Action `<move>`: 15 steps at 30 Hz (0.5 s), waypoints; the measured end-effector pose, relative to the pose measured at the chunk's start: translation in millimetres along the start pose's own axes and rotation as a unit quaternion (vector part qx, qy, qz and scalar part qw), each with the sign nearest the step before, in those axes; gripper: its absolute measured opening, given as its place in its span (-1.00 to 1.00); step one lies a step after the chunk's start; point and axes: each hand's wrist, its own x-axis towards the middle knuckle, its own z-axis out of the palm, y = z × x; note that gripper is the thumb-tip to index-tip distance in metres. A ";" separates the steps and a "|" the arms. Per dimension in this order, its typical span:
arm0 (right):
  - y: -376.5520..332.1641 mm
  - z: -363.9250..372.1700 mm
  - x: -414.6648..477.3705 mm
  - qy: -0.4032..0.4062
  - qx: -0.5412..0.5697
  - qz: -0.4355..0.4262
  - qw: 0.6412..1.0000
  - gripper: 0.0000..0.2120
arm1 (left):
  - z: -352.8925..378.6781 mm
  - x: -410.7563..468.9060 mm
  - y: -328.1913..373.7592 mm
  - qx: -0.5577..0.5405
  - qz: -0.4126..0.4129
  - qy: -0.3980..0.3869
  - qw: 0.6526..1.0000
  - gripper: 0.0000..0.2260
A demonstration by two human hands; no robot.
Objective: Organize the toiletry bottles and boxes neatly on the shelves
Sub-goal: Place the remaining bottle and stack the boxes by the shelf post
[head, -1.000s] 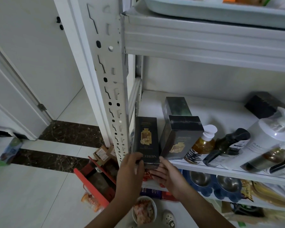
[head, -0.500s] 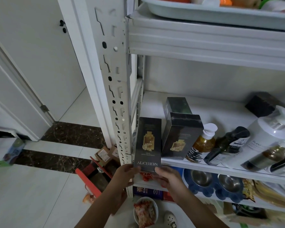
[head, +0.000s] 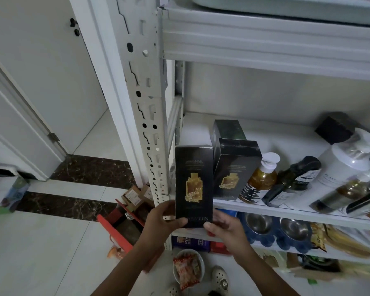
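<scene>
Shelf (head: 286, 137), blk box (head: 193, 180) vertical (label upright)

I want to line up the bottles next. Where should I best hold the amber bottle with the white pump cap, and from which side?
Probably at the neck just under the white pump cap, coming from the front and above. The amber bottle sits close between a black box and a dark bottle, so its sides leave little room for fingers.

White shelf (head: 276, 133), black box (head: 236, 167) upright at left, amber pump bottle (head: 262, 181) beside it, dark bottle (head: 291, 181) leaning
</scene>
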 end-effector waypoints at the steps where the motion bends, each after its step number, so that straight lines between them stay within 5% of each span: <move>1: -2.3 0.4 0.6 0.009 -0.006 -0.009 1.000 -0.60 | -2.2 1.3 0.4 0.025 0.015 0.005 1.000 -0.63; 10: -21.8 12.9 2.0 0.118 -0.103 -0.061 0.986 -0.62 | 1.7 -0.3 12.8 0.098 0.184 0.093 0.973 -0.44; 15: -25.6 16.1 6.9 0.182 -0.170 -0.077 0.965 -0.87 | 10.6 0.4 22.2 0.160 0.234 0.139 0.949 -0.40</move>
